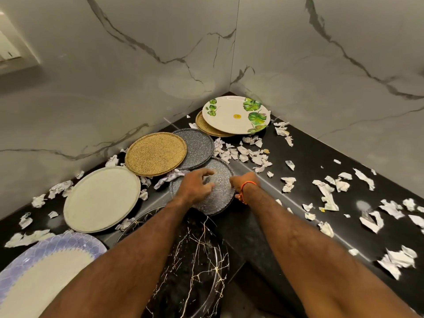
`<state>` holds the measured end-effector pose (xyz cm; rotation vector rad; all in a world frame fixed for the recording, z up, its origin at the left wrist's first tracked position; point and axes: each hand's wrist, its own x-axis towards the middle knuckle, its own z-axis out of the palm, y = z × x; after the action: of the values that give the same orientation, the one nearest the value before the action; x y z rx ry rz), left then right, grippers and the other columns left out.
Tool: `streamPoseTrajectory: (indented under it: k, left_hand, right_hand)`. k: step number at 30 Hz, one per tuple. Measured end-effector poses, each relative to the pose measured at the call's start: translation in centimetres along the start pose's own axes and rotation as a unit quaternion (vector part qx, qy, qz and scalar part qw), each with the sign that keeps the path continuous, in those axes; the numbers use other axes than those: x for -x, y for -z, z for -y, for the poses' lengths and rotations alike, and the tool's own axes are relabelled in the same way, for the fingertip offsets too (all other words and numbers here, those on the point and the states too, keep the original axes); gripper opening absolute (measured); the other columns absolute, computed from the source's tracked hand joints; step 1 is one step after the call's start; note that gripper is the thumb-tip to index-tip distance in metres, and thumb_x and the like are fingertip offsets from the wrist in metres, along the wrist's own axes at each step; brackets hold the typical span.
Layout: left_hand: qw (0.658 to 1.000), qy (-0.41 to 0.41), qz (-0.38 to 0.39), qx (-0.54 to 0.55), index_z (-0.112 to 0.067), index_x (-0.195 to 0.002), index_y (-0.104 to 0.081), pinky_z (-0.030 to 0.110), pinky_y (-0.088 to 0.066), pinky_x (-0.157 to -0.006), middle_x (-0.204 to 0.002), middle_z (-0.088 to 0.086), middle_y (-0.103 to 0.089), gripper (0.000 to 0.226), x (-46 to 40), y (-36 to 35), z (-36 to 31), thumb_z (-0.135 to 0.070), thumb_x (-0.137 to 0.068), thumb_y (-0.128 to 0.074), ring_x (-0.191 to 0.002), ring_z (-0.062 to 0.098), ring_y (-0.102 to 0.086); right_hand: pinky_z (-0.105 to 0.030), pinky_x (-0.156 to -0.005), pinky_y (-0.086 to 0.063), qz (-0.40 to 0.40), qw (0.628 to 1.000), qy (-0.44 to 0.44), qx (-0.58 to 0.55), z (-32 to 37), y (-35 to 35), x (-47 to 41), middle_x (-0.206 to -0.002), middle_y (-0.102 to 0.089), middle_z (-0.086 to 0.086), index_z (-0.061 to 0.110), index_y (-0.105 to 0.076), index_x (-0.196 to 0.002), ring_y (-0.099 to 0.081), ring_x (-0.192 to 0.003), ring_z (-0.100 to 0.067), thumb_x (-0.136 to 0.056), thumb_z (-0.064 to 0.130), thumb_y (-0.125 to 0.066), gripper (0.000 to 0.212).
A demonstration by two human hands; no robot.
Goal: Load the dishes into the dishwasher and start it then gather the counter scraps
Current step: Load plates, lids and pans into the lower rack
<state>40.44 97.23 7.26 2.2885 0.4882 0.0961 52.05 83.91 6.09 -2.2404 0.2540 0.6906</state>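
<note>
Reaching forward over the black desk [305, 161], both hands meet at a grey speckled plate [218, 198] that lies flat near the desk's inner corner. The left hand [198, 187] rests on top of this plate, its fingers [206, 172] loosely curled and spread across the surface; whether they actually grip it cannot be told. The right hand [243, 181], with an orange thread at the wrist, sits at the plate's right rim, fingers curled in at the edge, though the grip itself is hidden. Just behind lies a second grey speckled plate [199, 145], partly overlapped by a gold woven plate [156, 153]. A cream plate [101, 198] lies further left, a lilac-rimmed plate [46, 267] at the lower left, and a black marbled plate [197, 260] below the arms. In the corner a leaf-patterned plate [236, 114] rests on another gold plate [206, 127]. Torn paper scraps [247, 154] are strewn over the desk, around and between the plates.
</note>
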Motion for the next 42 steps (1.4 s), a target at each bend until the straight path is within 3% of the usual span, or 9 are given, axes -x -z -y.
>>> streamPoseTrajectory:
  k: [6,10,13,15,18,22,25,33,42]
  left_hand:
    - [0.999,-0.02,-0.026,-0.022,-0.022,-0.123,-0.071,0.031,-0.054,-0.098,-0.125,-0.003,-0.071,0.04,0.3,-0.2,-0.1,-0.035,-0.086,-0.077,-0.11,0.012,-0.067]
    - [0.999,-0.035,-0.002,-0.038,-0.018,-0.125,-0.07,0.027,-0.051,-0.095,-0.124,0.0,-0.07,0.038,0.2,-1.4,-1.8,-0.028,-0.089,-0.075,-0.107,0.014,-0.066]
    - [0.997,-0.065,-0.01,-0.047,-0.018,-0.132,-0.066,0.023,-0.048,-0.091,-0.124,0.002,-0.071,0.044,-1.0,-2.3,-4.3,-0.026,-0.089,-0.074,-0.104,0.012,-0.066]
    - [0.996,-0.071,-0.035,-0.037,-0.014,-0.139,-0.059,0.025,-0.044,-0.096,-0.131,0.008,-0.067,0.053,-1.8,-2.8,-6.9,-0.025,-0.089,-0.074,-0.113,0.02,-0.064]
    - [0.997,-0.072,-0.015,0.008,-0.008,-0.146,-0.05,0.029,-0.042,-0.104,-0.141,0.011,-0.059,0.064,-2.3,-4.1,-12.1,-0.028,-0.09,-0.075,-0.124,0.026,-0.059]
    - [0.975,-0.174,0.111,0.078,-0.009,-0.117,-0.071,0.041,-0.058,-0.087,-0.105,0.01,-0.076,0.033,-1.3,-7.8,-18.1,-0.021,-0.086,-0.071,-0.088,0.022,-0.071]
    - [0.953,-0.201,0.18,0.14,-0.013,-0.109,-0.071,0.03,-0.058,-0.078,-0.095,0.008,-0.074,0.027,1.8,-11.7,-22.9,0.005,-0.09,-0.064,-0.084,0.017,-0.066]
    - [0.838,-0.319,0.393,0.202,-0.003,-0.109,-0.073,0.033,-0.059,-0.084,-0.103,0.013,-0.076,0.024,19.0,-25.7,-36.8,0.006,-0.09,-0.062,-0.086,0.016,-0.07]
    - [0.744,-0.35,0.548,0.152,-0.004,-0.114,-0.073,0.028,-0.058,-0.083,-0.101,0.007,-0.077,0.022,42.2,-39.6,-43.7,-0.005,-0.092,-0.07,-0.085,0.014,-0.07]
  right_hand:
    - [-0.051,-0.087,-0.059,-0.05,0.994,-0.027,-0.096,-2.4,4.8,-4.0,-0.108,-0.071,-0.016,0.003,-0.066,-0.114,-0.069,-0.098,-0.037,-0.073,0.043,-0.073,0.058]
    - [-0.037,-0.095,-0.048,-0.136,0.982,-0.005,-0.129,-2.6,9.2,-2.1,-0.127,-0.065,-0.02,-0.002,-0.062,-0.126,-0.061,-0.117,-0.037,-0.092,0.028,-0.065,0.047]
    - [-0.034,-0.075,-0.044,-0.195,0.97,0.054,-0.133,-3.7,12.7,-0.8,-0.092,-0.07,-0.014,0.008,-0.073,-0.093,-0.064,-0.089,-0.032,-0.091,0.021,-0.059,0.02]
    - [-0.029,-0.067,-0.037,-0.213,0.959,0.117,-0.143,-5.3,15.0,-0.1,-0.069,-0.058,-0.001,0.015,-0.064,-0.074,-0.053,-0.066,-0.02,-0.089,0.019,-0.057,0.017]
    - [-0.025,-0.063,-0.04,-0.241,0.937,0.178,-0.18,-9.0,19.4,2.4,-0.078,-0.063,0.002,0.015,-0.068,-0.091,-0.052,-0.068,-0.01,-0.089,0.015,-0.059,0.009]
    - [-0.02,-0.061,-0.046,-0.273,0.908,0.205,-0.241,-15.5,25.0,6.6,-0.079,-0.065,0.002,0.013,-0.069,-0.096,-0.053,-0.065,-0.005,-0.09,0.005,-0.06,0.014]
    - [-0.018,-0.059,-0.046,-0.321,0.89,0.181,-0.269,-22.0,29.2,10.7,-0.074,-0.064,0.004,0.012,-0.07,-0.089,-0.052,-0.063,-0.004,-0.086,0.002,-0.062,0.013]
    - [-0.026,-0.052,-0.034,-0.533,0.806,0.026,-0.257,-43.3,37.0,28.3,-0.053,-0.049,0.007,0.019,-0.054,-0.057,-0.039,-0.053,-0.008,-0.076,0.023,-0.06,0.02]
    - [-0.031,-0.075,-0.048,-0.632,0.693,-0.186,-0.292,-65.6,33.9,46.7,-0.083,-0.07,-0.003,0.015,-0.072,-0.089,-0.061,-0.078,-0.017,-0.089,0.03,-0.07,0.015]
